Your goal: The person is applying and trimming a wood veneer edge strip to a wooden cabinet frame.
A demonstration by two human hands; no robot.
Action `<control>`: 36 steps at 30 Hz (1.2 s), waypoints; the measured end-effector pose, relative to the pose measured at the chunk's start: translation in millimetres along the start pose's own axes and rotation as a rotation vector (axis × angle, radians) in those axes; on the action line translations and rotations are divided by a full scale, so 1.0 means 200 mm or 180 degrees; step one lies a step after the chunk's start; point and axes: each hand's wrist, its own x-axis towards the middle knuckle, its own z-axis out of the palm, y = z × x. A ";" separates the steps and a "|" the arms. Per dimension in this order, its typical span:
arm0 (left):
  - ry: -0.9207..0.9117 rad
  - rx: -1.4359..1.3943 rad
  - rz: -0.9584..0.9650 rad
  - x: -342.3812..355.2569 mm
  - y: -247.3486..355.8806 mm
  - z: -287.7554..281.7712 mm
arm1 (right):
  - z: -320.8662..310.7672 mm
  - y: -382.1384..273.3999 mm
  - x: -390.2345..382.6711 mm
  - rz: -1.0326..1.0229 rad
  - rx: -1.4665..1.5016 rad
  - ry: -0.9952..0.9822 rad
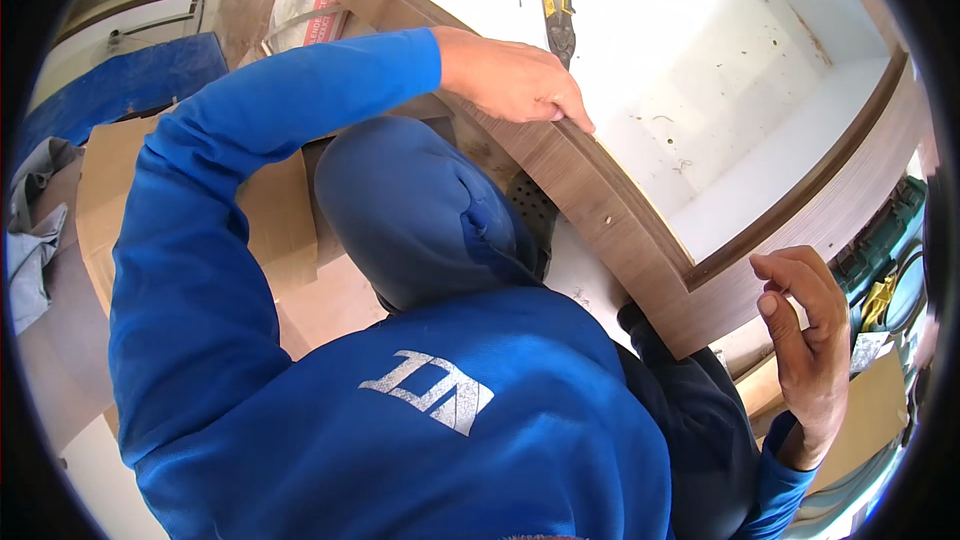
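A wood-grain cabinet frame (pixel 575 175) with a white inner panel (pixel 650 30) slants across the view in front of me. My left hand (pixel 515 78) lies over the frame's left member, fingers curled and closed against its inner edge; the fingertips are partly hidden. Just beyond it, a pair of snips (pixel 558 15) with yellow and black handles rests on the white panel. My right hand (pixel 808 335) is raised beside the frame's near right corner. Its fingers are bent, with a gap between thumb and forefinger, and nothing shows between them.
My bent knee (pixel 425 210) in dark cloth is close to the frame's left side. A cardboard box (pixel 285 215) stands left of it. At the right are a green case (pixel 880 240) and a yellow-handled tool (pixel 878 302). Grey cloth (pixel 35 230) lies far left.
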 end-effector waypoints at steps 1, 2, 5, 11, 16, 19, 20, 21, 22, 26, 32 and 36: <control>0.0040 0.0040 0.0018 -0.01 0.00 0.00 | 0.00 0.00 0.00 -0.0005 -0.0013 -0.0008; 0.0081 0.0080 0.0038 -0.02 0.00 0.01 | -0.01 0.00 0.00 -0.0031 -0.0056 -0.0010; -0.0103 -0.0358 -0.0094 0.00 0.02 -0.02 | -0.02 0.00 0.00 -0.0060 -0.0160 -0.0046; -0.0353 -0.0547 -0.0197 0.15 0.02 -0.04 | -0.08 -0.04 -0.02 0.0143 -0.0433 0.0047; 0.0084 -0.1076 0.0237 0.15 -0.10 0.06 | -0.25 -0.32 -0.42 0.0852 -0.1228 0.0988; 0.0149 -0.0986 0.0614 0.11 -0.15 0.07 | -0.16 -0.39 -0.61 0.1009 -0.1094 0.1388; 0.0113 -0.0995 0.0634 0.10 -0.16 0.07 | -0.11 -0.43 -0.55 0.0655 -0.0616 0.1319; 0.0109 -0.1020 0.0554 0.09 -0.17 0.07 | -0.03 -0.43 -0.55 0.0917 -0.0555 0.1295; 0.0132 -0.1050 0.0470 0.07 -0.18 0.07 | 0.05 -0.43 -0.54 0.1160 -0.0505 0.1255; 0.0021 -0.0500 0.0430 0.09 -0.14 -0.01 | 0.12 -0.40 -0.46 0.1400 -0.0618 0.0723; -0.0436 -0.0100 -0.0822 -0.13 -0.33 -0.25 | 0.05 -0.38 -0.44 0.1462 -0.1576 0.0769; -0.0418 -0.0075 -0.0842 -0.15 -0.38 -0.26 | 0.04 -0.39 -0.40 0.1204 -0.1473 0.0546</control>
